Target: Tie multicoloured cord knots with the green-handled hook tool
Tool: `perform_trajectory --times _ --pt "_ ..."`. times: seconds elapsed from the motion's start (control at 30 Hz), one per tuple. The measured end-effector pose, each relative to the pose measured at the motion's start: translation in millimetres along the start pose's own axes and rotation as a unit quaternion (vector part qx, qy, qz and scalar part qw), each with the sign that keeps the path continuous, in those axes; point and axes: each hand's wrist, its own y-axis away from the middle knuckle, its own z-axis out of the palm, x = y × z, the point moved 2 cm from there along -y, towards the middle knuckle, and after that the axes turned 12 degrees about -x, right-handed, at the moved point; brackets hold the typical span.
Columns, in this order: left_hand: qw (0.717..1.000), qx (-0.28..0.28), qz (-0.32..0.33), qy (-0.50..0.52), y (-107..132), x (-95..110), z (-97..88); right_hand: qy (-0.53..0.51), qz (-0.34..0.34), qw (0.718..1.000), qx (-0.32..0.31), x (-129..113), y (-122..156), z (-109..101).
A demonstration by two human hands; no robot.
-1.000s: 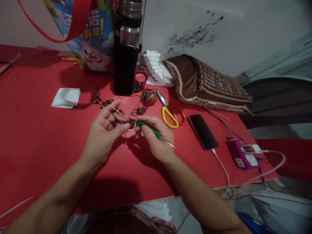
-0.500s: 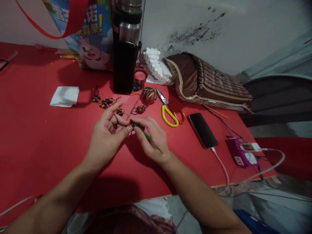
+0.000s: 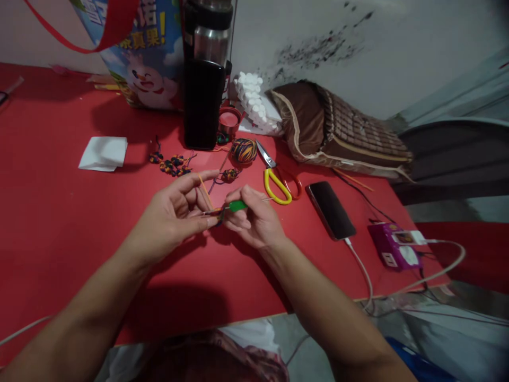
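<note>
Between thumb and fingers, my left hand (image 3: 178, 212) pinches a small piece of multicoloured crochet work (image 3: 218, 216), with an orange strand of yarn (image 3: 205, 190) stretched over the raised index finger. My right hand (image 3: 254, 217) is closed on a crochet hook (image 3: 237, 206) with a green grip; its thin metal end reaches into the piece. Just beyond the hands lie a multicoloured yarn ball (image 3: 244, 151) and a small finished-looking crochet bit (image 3: 229, 175). Several more crocheted pieces (image 3: 170, 165) lie beyond my left hand.
Yellow-and-red-handled scissors (image 3: 278, 185) and a charging phone (image 3: 331, 210) lie to the right on the red table (image 3: 47, 223). A black phone (image 3: 203, 106) stands upright at the back. A folded white paper (image 3: 103, 154) is at left, a brown cushion (image 3: 342, 127) back right.
My right hand has turned palm-up, bringing the hook from a downward slant to nearly level. My left index finger has stretched out to the right, and the orange yarn now shows taut.
</note>
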Motion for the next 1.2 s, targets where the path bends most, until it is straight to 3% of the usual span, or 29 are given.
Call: perform_trajectory --times 0.3,0.7,0.97,1.2 --pt "0.996 -0.037 -0.029 -0.079 4 5 8.4 0.098 0.025 0.995 -0.011 -20 6 -11" --pt "0.993 -0.007 -0.01 -0.12 3 5 6.0 0.201 -0.001 0.977 0.064 -30 13 -9" --pt "0.99 0.034 -0.024 -0.138 -1 2 6.2 0.299 -0.051 0.949 0.088 -31 18 -5" --pt "0.982 0.069 -0.022 -0.174 -4 -5 1.8 0.426 -0.086 0.897 0.08 -36 21 4"
